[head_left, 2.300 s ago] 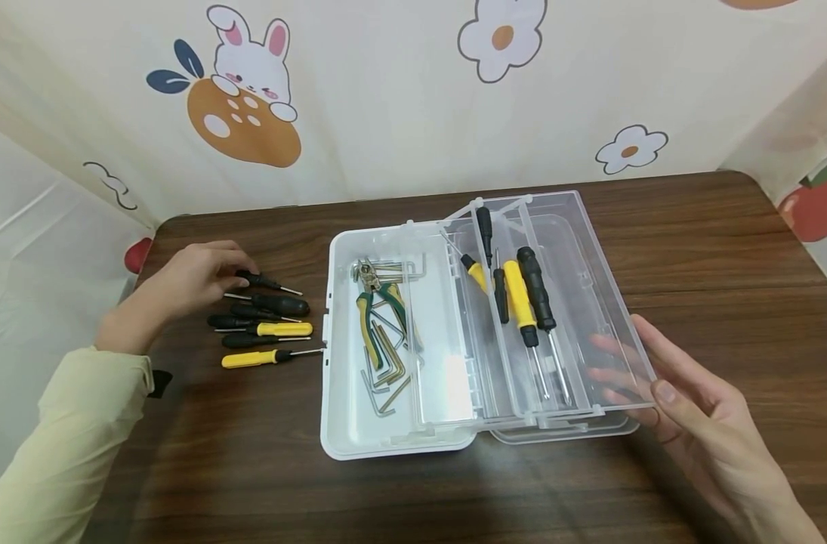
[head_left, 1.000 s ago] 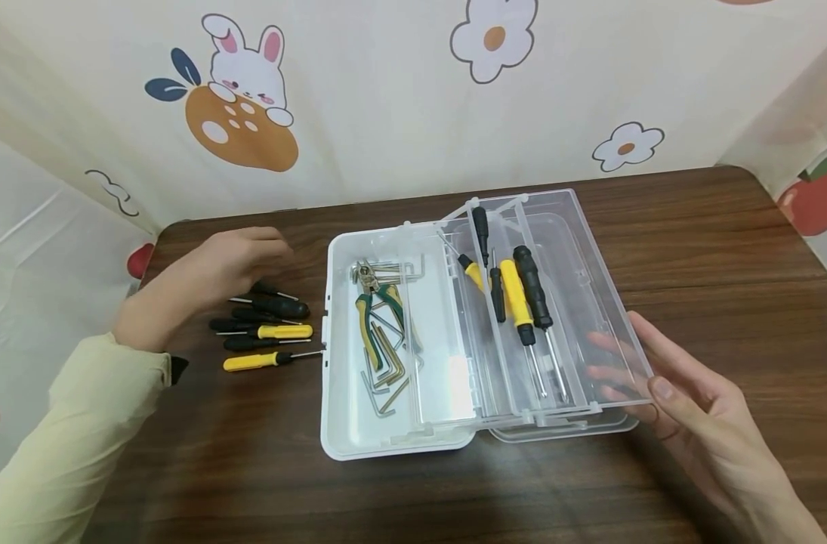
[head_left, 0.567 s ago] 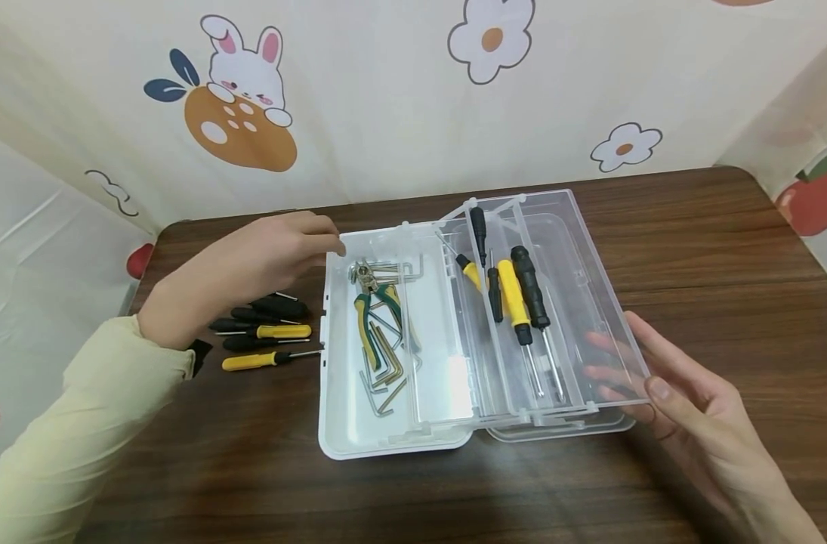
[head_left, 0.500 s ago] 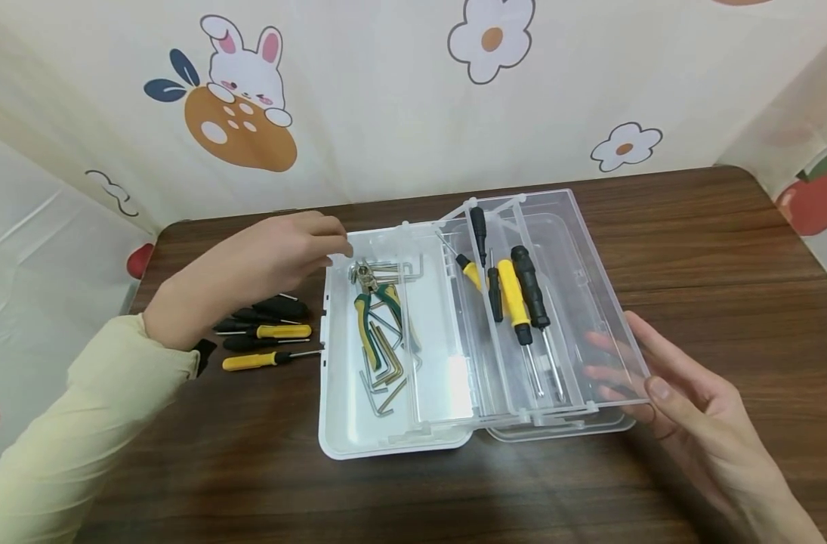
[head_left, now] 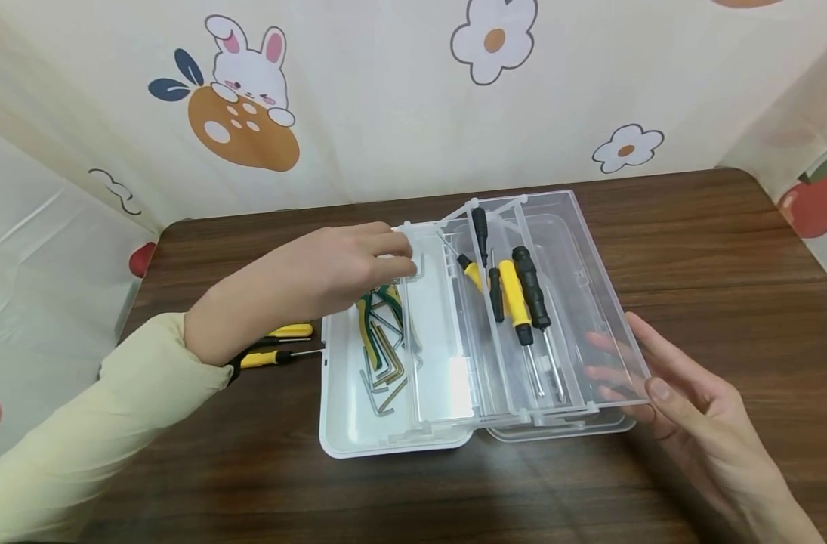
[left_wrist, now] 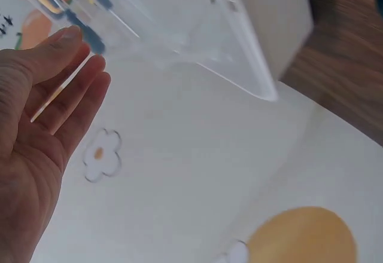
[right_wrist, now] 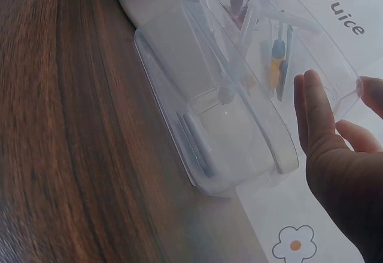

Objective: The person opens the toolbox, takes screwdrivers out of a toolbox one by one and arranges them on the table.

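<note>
My left hand (head_left: 318, 272) is over the white toolbox base (head_left: 348, 438), its fingers loosely bent and nothing visible between them. Beneath it lie green-and-yellow pliers (head_left: 368, 340) and several hex keys (head_left: 389, 355), partly hidden. In the left wrist view, a dark handle (left_wrist: 88, 34) shows just beyond the fingertips. My right hand (head_left: 698, 415) holds the near right corner of the raised clear tray (head_left: 583, 302), thumb at the edge and fingers behind the plastic. Several screwdrivers lie in that tray, including a large yellow one (head_left: 515, 295) and a large black one (head_left: 532, 283).
Screwdrivers (head_left: 263, 358) lie on the wooden table left of the box, partly hidden by the left forearm. Under the tray, the box's clear lid (head_left: 556, 433) lies on the table. A patterned curtain (head_left: 386, 113) stands behind.
My left hand has let go of a black screwdriver among those at the left and moved right, over the white base. My right hand has stayed at the tray corner.
</note>
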Tool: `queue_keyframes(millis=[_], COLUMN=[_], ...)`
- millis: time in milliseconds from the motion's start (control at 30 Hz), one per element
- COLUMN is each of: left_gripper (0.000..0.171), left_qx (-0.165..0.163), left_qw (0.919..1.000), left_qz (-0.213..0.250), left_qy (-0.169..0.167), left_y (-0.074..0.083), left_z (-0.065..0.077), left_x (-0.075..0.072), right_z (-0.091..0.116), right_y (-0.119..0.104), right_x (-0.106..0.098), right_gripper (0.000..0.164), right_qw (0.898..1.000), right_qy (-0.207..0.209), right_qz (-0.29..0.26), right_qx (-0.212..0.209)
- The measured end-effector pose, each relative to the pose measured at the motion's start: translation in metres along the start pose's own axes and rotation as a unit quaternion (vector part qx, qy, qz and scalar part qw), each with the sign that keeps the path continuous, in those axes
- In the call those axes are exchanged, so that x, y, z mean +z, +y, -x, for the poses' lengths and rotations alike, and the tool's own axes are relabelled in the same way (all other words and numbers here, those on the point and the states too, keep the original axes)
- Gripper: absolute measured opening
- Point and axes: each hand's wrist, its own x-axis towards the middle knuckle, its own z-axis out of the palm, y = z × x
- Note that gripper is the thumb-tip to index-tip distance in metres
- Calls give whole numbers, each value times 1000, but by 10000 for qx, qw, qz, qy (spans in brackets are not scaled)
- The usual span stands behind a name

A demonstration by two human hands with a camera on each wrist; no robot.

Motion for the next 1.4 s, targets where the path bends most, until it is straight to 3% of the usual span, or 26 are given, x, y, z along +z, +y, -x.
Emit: queue_keyframes(millis=[400, 533, 833, 1133, 1400], left_gripper=[34, 28, 20, 24, 23], left_qx=[537, 734, 1069, 989, 968], left_qw=[9984, 9968, 9935, 9921, 9903], left_qz=[150, 313, 169, -24, -29], left_qy=[21, 17, -339, -775, -1001], left_y=[23, 30, 43, 43, 34], left_z=[-39, -54, -86, -115, -122], left_x=[-9, -10, -10, 0, 0], right_z=[1, 3, 3, 3, 0], right_y=[1, -1, -1, 0, 1], right_x=[1, 0, -1, 0, 2], right_gripper=[60, 61, 61, 60, 60], right_qw=[9998, 9999, 10000, 10000, 9998], right_qy=[-112, 66, -1, -19, -170], right_qz=[-62, 90, -41, 8, 2], right_qx=[-124, 39, 25, 4, -118])
